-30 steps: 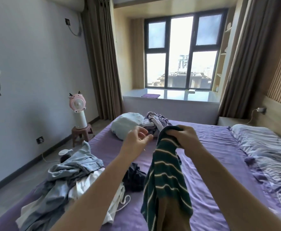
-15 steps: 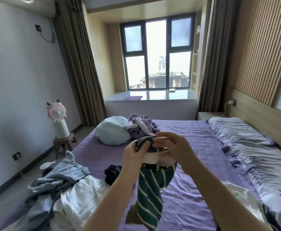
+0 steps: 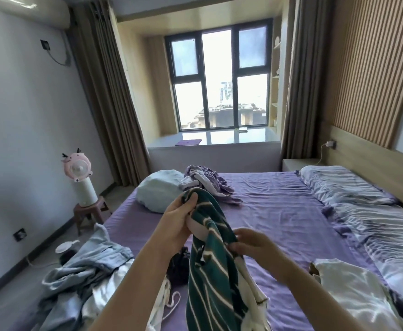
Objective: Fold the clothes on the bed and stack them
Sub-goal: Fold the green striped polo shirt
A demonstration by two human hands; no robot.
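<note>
Head view, looking down the bed [image 3: 279,211] with its purple sheet toward the window [image 3: 219,77]. Both hands up in front, above the sheet, holding one striped garment [image 3: 210,271], dark green with thin white stripes, white band near its top. Left hand [image 3: 179,223] higher, fingers curled round the garment's top edge, thumb pressed on the fabric. Right hand [image 3: 250,242] lower and to the right, fingers bent and pinching the garment's side edge. Garment hangs down between the forearms, lower end runs out of frame at the bottom, not folded. Denim piece [image 3: 86,268] crumpled at the near left edge of the bed, white clothes [image 3: 105,297] bunched just beside and partly under it, a white cord loop trailing onto the sheet. Small dark item [image 3: 179,266] on the sheet behind the striped garment, partly hidden. White garment [image 3: 353,292] lying on the near right side by the bedding. Far end of the bed: light blue bundle [image 3: 157,189] touching a lilac-and-white heap of clothes [image 3: 207,182]. Striped pillows [image 3: 362,199] along the right, against the wooden headboard. Pink fan [image 3: 78,173] stands on a small stool [image 3: 88,211] on the floor at left, near the brown curtain [image 3: 109,96]. Charger plugged into the headboard wall at right, cable hanging down.
</note>
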